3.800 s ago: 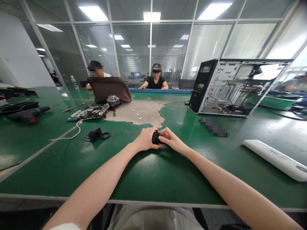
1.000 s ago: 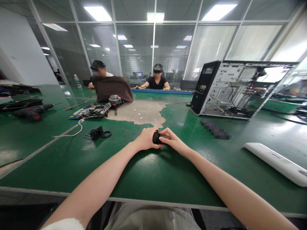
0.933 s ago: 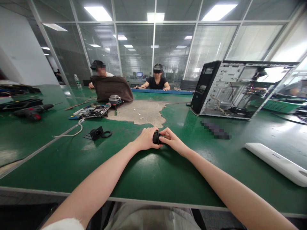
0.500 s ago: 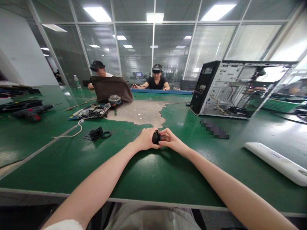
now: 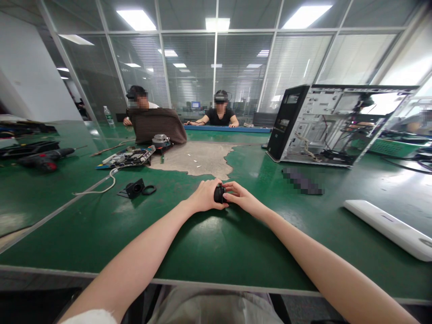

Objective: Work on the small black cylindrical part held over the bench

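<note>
Over the middle of the table, my left hand (image 5: 205,195) wraps round a small black round part (image 5: 218,194), thumb below and fingers above. My right hand (image 5: 240,195) meets its right end, with the thumb and fingertips closed on it. The part looks cylindrical and stepped, but much of it is covered by my fingers, so its exact kind does not show. To the left on the table lie a black bracket-like housing with a round opening (image 5: 134,188) and a thin black ring (image 5: 149,190).
An opened computer case (image 5: 290,126) stands at the right, with a white long device (image 5: 388,229) nearer. At the left are a circuit board (image 5: 126,157), a white cable (image 5: 110,186) and a power drill (image 5: 47,159). Two people sit across the green table (image 5: 202,252).
My right thumb and fingers have shifted on the end of the black part, with the thumb now further across its face. My left hand keeps its hold.
</note>
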`<state>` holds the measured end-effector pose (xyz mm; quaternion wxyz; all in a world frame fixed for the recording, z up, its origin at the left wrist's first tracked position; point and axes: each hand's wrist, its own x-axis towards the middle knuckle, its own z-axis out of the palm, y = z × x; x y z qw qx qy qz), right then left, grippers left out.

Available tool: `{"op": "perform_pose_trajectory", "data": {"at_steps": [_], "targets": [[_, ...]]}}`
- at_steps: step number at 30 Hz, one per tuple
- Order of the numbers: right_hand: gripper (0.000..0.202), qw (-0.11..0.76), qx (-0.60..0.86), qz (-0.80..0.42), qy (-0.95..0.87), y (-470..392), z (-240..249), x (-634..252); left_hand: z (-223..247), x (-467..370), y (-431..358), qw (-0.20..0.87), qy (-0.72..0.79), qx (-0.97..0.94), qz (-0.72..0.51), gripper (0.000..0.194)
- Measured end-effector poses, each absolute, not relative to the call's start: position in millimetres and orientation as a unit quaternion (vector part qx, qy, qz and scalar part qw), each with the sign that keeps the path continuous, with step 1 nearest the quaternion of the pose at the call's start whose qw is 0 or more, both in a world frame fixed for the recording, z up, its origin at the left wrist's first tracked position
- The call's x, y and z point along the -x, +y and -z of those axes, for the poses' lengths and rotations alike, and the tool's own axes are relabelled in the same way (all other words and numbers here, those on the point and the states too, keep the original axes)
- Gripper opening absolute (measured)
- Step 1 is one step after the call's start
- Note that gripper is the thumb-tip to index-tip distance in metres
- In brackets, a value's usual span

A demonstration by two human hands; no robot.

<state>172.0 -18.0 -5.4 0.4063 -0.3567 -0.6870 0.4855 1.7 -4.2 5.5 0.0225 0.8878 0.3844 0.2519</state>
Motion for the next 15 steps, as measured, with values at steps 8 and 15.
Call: {"op": "perform_pose_trajectory", "data": {"at_steps": [8,15], "targets": [[0.024,0.412,0.325,-0.487,-0.698,-24.3,2.0,-171.3,-3.7,-1.7,-2.4,0.015,0.384,-0.889,-0.251,0.055],[0.029,0.409,0.359,-0.485,-0.684,-18.8,5.2,-168.7,-4.4,-2.3,-2.7,0.018,0.376,-0.89,-0.257,0.056]]}}
